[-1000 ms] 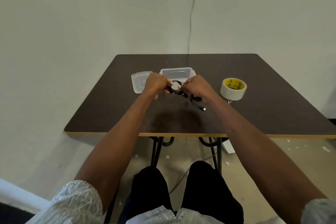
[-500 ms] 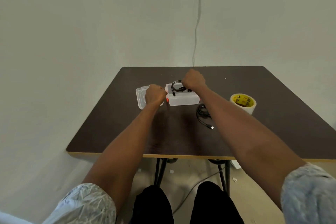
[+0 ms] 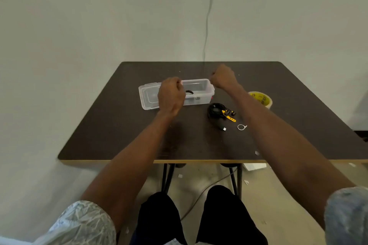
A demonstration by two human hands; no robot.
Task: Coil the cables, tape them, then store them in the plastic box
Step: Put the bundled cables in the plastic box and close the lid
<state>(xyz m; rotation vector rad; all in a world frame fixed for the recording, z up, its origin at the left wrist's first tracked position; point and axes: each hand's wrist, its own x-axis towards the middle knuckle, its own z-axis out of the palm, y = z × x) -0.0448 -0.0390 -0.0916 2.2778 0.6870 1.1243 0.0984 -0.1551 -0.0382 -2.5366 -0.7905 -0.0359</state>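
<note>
I see my left hand [image 3: 171, 93] curled, seemingly empty, over the plastic box [image 3: 201, 93] with one black cable [image 3: 189, 92] inside; right hand [image 3: 223, 77] fisted past it; second coiled cable [image 3: 216, 111] beside the tape roll [image 3: 260, 99].

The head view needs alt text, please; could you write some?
Two fists, left hand and right hand, hover over a clear plastic box holding a black cable. Another coiled cable and a tape roll lie on the table.
</note>
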